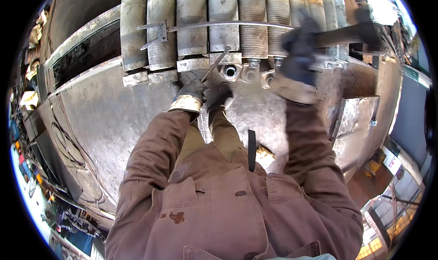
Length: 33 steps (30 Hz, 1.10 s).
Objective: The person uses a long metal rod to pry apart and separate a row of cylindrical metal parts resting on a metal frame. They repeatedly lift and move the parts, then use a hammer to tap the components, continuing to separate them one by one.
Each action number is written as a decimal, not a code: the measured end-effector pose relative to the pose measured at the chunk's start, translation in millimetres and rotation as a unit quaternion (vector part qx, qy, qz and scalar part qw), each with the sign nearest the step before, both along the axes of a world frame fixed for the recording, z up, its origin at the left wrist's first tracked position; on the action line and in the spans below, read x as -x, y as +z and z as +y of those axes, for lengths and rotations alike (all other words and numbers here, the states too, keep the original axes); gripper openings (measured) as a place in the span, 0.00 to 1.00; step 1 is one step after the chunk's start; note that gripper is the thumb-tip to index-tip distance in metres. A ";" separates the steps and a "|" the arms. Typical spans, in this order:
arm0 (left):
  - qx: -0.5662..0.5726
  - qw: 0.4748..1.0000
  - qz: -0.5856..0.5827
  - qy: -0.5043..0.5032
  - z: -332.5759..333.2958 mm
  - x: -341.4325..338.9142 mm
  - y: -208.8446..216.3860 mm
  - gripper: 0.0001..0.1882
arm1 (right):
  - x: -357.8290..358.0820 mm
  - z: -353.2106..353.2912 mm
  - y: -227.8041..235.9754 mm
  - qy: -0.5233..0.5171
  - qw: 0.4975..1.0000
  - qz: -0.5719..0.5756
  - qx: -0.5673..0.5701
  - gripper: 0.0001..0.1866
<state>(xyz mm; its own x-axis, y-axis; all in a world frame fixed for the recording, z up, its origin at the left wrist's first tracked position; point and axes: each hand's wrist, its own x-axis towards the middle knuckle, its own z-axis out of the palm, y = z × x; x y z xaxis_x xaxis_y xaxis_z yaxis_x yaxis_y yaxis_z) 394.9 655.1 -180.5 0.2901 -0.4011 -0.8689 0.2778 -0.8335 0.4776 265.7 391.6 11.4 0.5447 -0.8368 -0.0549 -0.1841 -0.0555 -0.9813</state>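
Note:
My left hand (189,92), in a dark glove with a pale cuff, is closed around a thin metal rod like a chisel or punch (216,64). The rod slants up and right, its upper end against or just in front of a block (228,58) below the cylinders; whether they touch I cannot tell. My right hand (299,54), gloved and smeared by motion, grips a hammer by its handle (340,35). The hammer's dark head (368,29) is off to the right, raised over the row of worn metal cylinders (191,20).
A thin metal bar (219,24) with a small bracket (162,33) crosses the cylinders. Ring-shaped fittings (229,72) sit below them. My boots rest on a scuffed metal surface (109,105). A plate (358,118) stands at right; cables (64,141) lie at left.

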 end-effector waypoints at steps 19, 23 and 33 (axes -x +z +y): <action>-0.011 0.998 0.013 0.054 -11.8 -22.5 69.2 0.18 | -54.8 -6.6 38.9 -0.067 0.991 -0.072 -0.093 0.05; 0.017 0.994 -0.034 -0.098 -13.4 -27.0 53.1 0.24 | -20.5 44.4 -68.7 -0.014 0.956 0.278 -0.088 0.12; 0.022 0.997 0.067 0.015 22.8 -51.3 36.2 0.17 | -26.5 52.3 -25.2 0.012 0.962 0.220 -0.161 0.14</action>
